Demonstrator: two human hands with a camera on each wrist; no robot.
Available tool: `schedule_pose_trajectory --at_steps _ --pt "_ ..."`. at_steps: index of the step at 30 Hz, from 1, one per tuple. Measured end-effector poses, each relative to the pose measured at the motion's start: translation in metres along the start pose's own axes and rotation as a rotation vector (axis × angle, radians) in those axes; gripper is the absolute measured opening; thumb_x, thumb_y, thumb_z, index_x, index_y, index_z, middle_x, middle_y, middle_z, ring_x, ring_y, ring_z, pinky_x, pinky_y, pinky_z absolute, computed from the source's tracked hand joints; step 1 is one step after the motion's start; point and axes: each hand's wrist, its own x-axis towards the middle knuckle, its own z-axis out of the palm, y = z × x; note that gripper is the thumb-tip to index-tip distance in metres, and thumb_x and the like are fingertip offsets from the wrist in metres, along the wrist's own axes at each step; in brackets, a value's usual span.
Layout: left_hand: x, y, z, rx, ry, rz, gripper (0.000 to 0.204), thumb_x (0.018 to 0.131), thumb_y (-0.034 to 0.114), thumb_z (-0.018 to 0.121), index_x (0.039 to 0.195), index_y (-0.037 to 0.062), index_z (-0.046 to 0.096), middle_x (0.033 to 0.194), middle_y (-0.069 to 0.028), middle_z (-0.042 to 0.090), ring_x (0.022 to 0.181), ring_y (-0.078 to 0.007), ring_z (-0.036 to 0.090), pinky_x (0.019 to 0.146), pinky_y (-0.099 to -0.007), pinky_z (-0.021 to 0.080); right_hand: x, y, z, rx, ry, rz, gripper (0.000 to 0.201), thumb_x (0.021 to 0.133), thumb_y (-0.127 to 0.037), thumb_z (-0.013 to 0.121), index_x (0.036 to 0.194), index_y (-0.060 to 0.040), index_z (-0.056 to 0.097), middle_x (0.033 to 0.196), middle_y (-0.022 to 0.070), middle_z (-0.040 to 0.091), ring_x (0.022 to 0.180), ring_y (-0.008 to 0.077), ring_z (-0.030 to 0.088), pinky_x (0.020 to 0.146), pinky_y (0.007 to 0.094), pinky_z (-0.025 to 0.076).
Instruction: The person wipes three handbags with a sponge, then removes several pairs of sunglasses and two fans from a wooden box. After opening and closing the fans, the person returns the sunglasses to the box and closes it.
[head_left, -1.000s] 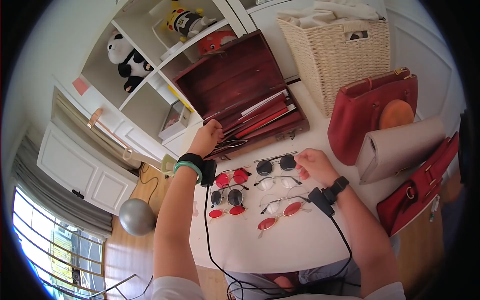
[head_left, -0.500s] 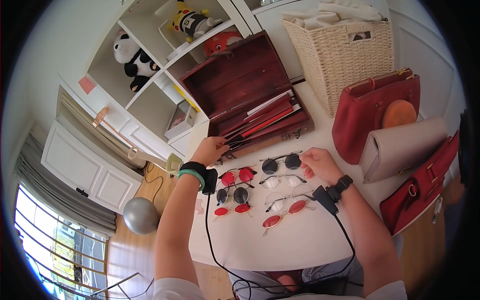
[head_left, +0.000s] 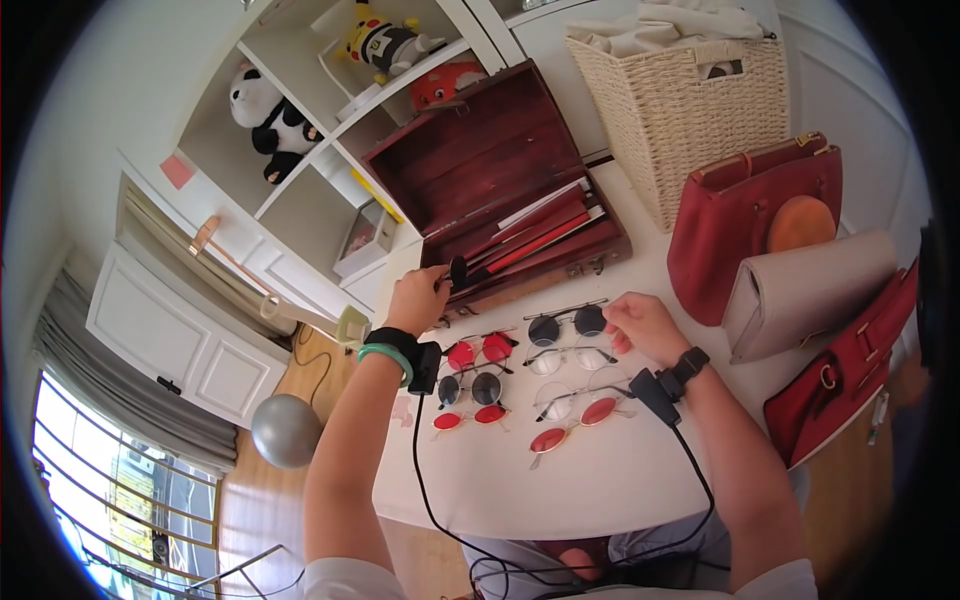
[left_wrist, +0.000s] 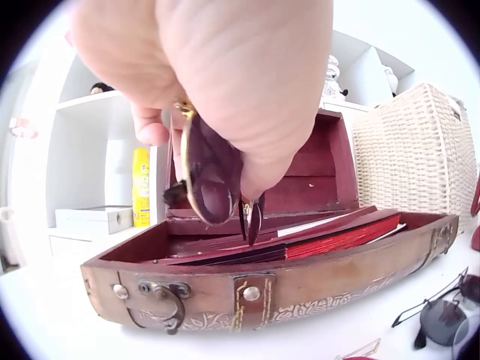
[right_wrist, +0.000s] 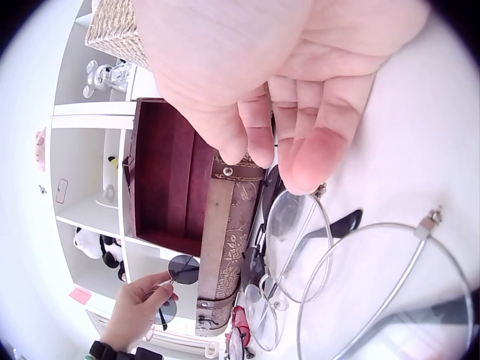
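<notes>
My left hand (head_left: 418, 300) pinches a pair of round dark-lensed sunglasses (left_wrist: 214, 172) at the left end of an open red-brown wooden box (left_wrist: 337, 289). In the left wrist view their gold-rimmed lenses hang over the box's front edge. Inside the box lie flat red items (head_left: 540, 245) and a white one. My right hand (head_left: 645, 330) hovers with loosely bent fingers beside round black sunglasses (head_left: 543, 330) at the back of the right-hand row; nothing shows in its grip. Below these lie clear glasses (head_left: 545, 362) and red oval sunglasses (head_left: 550, 440). Red round sunglasses (head_left: 462, 355) head the left-hand row.
At the right of the white table (head_left: 500, 500) stand a red handbag (head_left: 705, 250), a beige bag (head_left: 810, 290) and another red bag (head_left: 840, 370). A woven basket (head_left: 690, 120) is behind them. Cables (head_left: 418, 450) run from both wrists over the table's front edge.
My left hand has drawn the dark sunglasses up from the box's left end, and a lens now stands upright beside the fingers. The right hand stays by the black sunglasses. The head view shifted slightly.
</notes>
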Motion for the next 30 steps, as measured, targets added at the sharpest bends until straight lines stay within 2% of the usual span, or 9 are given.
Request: schedule_pose_trajectory --at_steps 6,8,11,15,17,19,20,23,30 --pt "-0.010 -0.003 -0.006 -0.139 0.105 -0.082 0.029 0.082 0.019 0.059 0.107 0.0057 0.066 0.081 -0.0148 0.068 0.076 -0.0322 0.065 0.069 -0.0385 0.051 0.000 -0.001 -0.001 -0.002 -0.002 -0.004 0.020 0.092 -0.019 0.057 0.093 0.0012 0.057 0.076 0.0067 0.060 0.059 0.0113 0.059 0.051 0.0248 0.052" --pt "-0.024 0.000 -0.012 -0.236 0.051 -0.179 0.026 0.082 0.016 0.059 0.103 0.0041 0.066 0.078 -0.0139 0.068 0.071 -0.0277 0.066 0.066 -0.0358 0.050 -0.001 -0.003 -0.001 -0.014 -0.012 0.009 0.019 0.092 -0.018 0.056 0.094 0.0010 0.057 0.077 0.0067 0.060 0.061 0.0116 0.059 0.052 0.0250 0.051" --pt "-0.053 -0.003 -0.019 -0.395 -0.089 -0.116 0.020 0.082 0.011 0.058 0.097 0.0015 0.066 0.076 -0.0116 0.068 0.066 -0.0219 0.064 0.064 -0.0318 0.049 -0.001 -0.003 -0.001 -0.020 -0.009 0.003 0.019 0.092 -0.018 0.056 0.093 0.0009 0.057 0.077 0.0065 0.060 0.061 0.0116 0.059 0.051 0.0251 0.051" --pt "-0.103 0.034 -0.046 -0.489 -0.270 -0.178 0.013 0.085 0.009 0.057 0.090 0.0015 0.067 0.072 -0.0037 0.065 0.066 -0.0085 0.057 0.061 -0.0252 0.044 0.000 -0.003 -0.001 -0.028 -0.002 -0.002 0.021 0.092 -0.020 0.057 0.092 0.0014 0.058 0.076 0.0068 0.061 0.059 0.0111 0.059 0.050 0.0246 0.052" --pt "-0.128 0.049 -0.054 -0.331 -0.369 -0.170 0.012 0.083 0.010 0.060 0.089 0.0026 0.068 0.070 -0.0057 0.065 0.066 -0.0139 0.060 0.064 -0.0282 0.044 0.001 -0.002 -0.001 -0.036 -0.002 -0.009 0.022 0.091 -0.020 0.057 0.092 0.0019 0.058 0.075 0.0071 0.061 0.058 0.0106 0.059 0.048 0.0240 0.052" --pt "-0.151 0.058 -0.048 -0.174 -0.308 0.105 0.011 0.080 0.009 0.062 0.087 0.0044 0.068 0.071 -0.0081 0.066 0.070 -0.0216 0.062 0.070 -0.0336 0.043 0.002 -0.001 -0.001 -0.048 0.007 -0.021 0.022 0.091 -0.021 0.057 0.092 0.0016 0.058 0.075 0.0068 0.061 0.058 0.0103 0.059 0.048 0.0236 0.052" --pt "-0.161 0.068 -0.049 -0.114 -0.358 0.094 0.012 0.077 0.010 0.063 0.087 0.0066 0.068 0.075 -0.0087 0.067 0.075 -0.0250 0.061 0.076 -0.0368 0.038 0.001 -0.002 0.000 -0.047 0.010 -0.013 0.022 0.091 -0.021 0.058 0.092 0.0014 0.058 0.075 0.0064 0.061 0.057 0.0099 0.059 0.048 0.0230 0.051" --pt "-0.182 0.066 -0.030 -0.075 -0.446 0.072 0.020 0.076 0.011 0.065 0.096 0.0117 0.068 0.085 -0.0034 0.067 0.083 -0.0207 0.060 0.080 -0.0358 0.034 0.000 -0.002 0.000 -0.050 0.004 -0.025 0.022 0.091 -0.021 0.058 0.092 0.0009 0.058 0.075 0.0061 0.061 0.057 0.0098 0.059 0.048 0.0230 0.051" --pt "-0.170 0.069 -0.032 -0.056 -0.394 0.132 0.025 0.075 0.018 0.069 0.099 0.0131 0.067 0.093 -0.0065 0.065 0.091 -0.0230 0.058 0.085 -0.0377 0.035 -0.001 -0.002 0.001 -0.024 0.014 -0.007 0.019 0.091 -0.019 0.058 0.091 -0.0007 0.058 0.074 0.0054 0.060 0.057 0.0092 0.057 0.050 0.0232 0.051"
